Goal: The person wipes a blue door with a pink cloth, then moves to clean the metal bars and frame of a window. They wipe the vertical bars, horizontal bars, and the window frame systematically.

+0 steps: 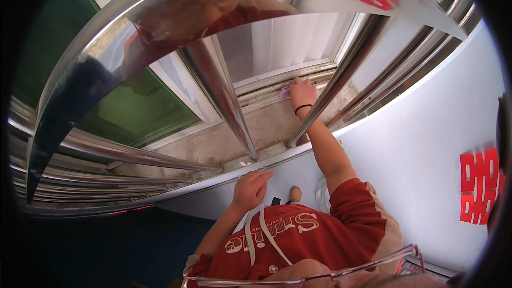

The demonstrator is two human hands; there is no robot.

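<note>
My right hand (pixel 303 94) reaches between upright metal bars to the window track (pixel 260 95). Its fingers are bent over a crumpled purple cloth (pixel 284 92), pressed on the track beside the sliding window (pixel 296 44). A dark band (pixel 303 108) circles that wrist. On the near side of the bars, my left hand (pixel 251 189) hovers by the front edge of the sill, its fingers loosely bent and nothing visible in them. Stains and dirt mark the stone sill (pixel 272 122) under my right forearm.
Shiny steel bars (pixel 224 92) rise from the sill around my right arm to a broad curved rail (pixel 160 28) near my head. Green glass (pixel 140 112) lies left. Red paper cutouts (pixel 478 186) hang on the white wall (pixel 416 136). A clear plastic item (pixel 321 194) is below.
</note>
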